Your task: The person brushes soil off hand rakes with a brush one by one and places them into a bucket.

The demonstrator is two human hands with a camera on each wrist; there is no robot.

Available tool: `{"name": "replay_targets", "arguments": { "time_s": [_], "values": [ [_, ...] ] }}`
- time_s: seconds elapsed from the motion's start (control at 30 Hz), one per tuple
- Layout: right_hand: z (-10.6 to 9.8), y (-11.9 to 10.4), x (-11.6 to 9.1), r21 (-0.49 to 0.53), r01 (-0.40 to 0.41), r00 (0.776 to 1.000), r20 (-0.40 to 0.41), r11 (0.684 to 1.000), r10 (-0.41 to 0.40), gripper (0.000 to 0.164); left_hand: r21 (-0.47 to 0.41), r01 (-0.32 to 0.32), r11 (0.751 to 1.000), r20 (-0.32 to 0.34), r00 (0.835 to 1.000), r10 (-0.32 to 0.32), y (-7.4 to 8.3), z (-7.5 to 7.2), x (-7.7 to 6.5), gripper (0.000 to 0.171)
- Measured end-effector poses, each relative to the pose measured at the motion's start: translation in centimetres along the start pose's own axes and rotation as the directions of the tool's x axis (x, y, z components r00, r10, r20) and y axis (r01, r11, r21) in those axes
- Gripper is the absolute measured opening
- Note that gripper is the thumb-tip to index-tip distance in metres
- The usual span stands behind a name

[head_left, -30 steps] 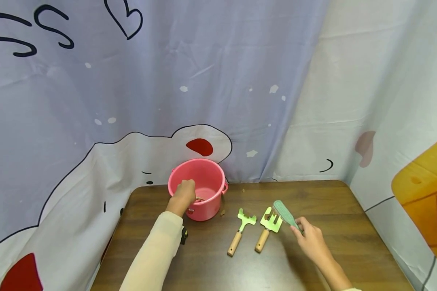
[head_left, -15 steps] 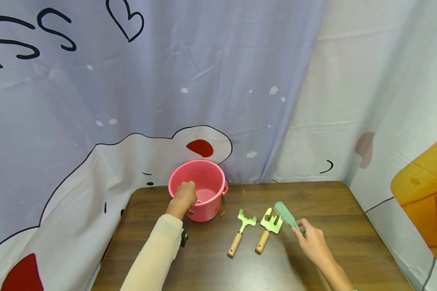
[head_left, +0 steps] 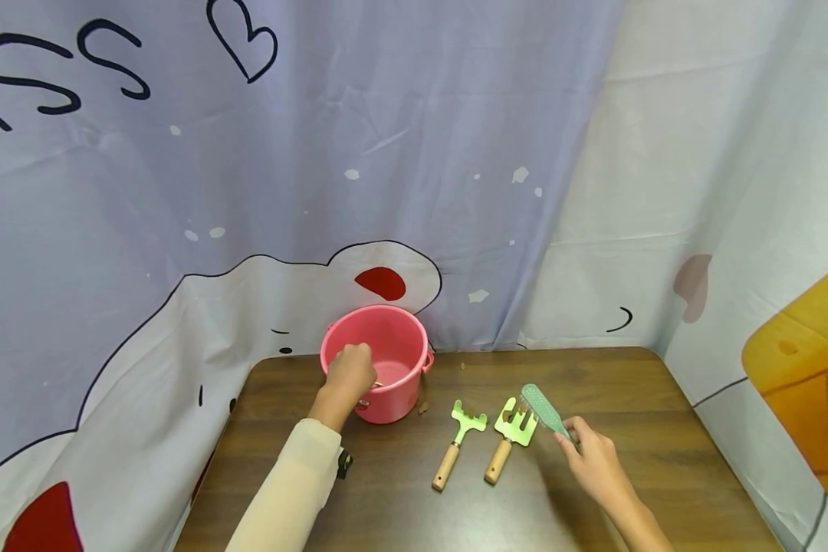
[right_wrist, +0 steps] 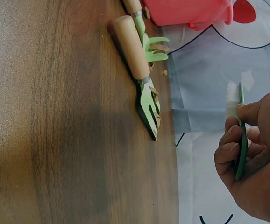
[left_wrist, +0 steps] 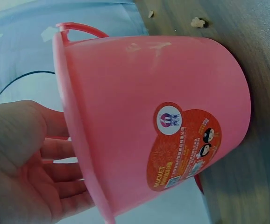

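We see a brown wood-grain table (head_left: 379,502) with a pink bucket (head_left: 396,406) standing near its far edge. To the right of the bucket we find a small rake (head_left: 449,458) and, just beside it, a fork (head_left: 507,440), both with handles towards us. Brown crumbs (head_left: 423,408) lie near the bucket.

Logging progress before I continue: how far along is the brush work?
Done: the fork and rake lie on the table, but neither looks clean. In hand: the right hand holds the green brush near the fork; the left hand is at the bucket. Remaining: brown bits on both tools, probably to be brushed off.
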State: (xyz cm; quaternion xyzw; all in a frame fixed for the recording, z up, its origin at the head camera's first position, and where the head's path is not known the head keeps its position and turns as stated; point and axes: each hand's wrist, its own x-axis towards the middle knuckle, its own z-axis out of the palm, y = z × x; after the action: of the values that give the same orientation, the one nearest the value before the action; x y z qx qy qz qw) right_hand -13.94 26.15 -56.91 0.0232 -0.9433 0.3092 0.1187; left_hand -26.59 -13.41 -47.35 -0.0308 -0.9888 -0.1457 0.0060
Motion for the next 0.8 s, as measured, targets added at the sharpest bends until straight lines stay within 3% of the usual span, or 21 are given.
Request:
{"name": "replay_targets", "arguments": {
  "time_s": [0.27,0.47,0.6,0.8],
  "values": [
    [-0.2,-0.1,0.0,-0.02,0.014,1.0,-0.008,1.0,-0.014,0.025,0.044,-0.044,0.998,-0.121,0.991,0.05,0.3,-0.5,-1.1,0.009],
    [-0.2,-0.2,0.0,-0.033,0.036,0.999,-0.036,0.999,-0.038,0.024,0.069,-0.083,0.994,-0.206,0.974,0.096,1.1,-1.1,-2.6,0.024],
    [-0.1,-0.3,0.1,-0.046,0.047,0.997,-0.052,0.998,-0.049,0.023,0.069,-0.132,0.989,-0.288,0.946,0.146,1.6,-1.6,-3.7,0.026],
    [0.1,-0.3,0.1,-0.049,0.05,0.997,-0.056,0.998,-0.053,0.022,0.063,-0.253,0.965,-0.402,0.879,0.257,2.5,-1.9,-5.2,0.029]
  ]
}}
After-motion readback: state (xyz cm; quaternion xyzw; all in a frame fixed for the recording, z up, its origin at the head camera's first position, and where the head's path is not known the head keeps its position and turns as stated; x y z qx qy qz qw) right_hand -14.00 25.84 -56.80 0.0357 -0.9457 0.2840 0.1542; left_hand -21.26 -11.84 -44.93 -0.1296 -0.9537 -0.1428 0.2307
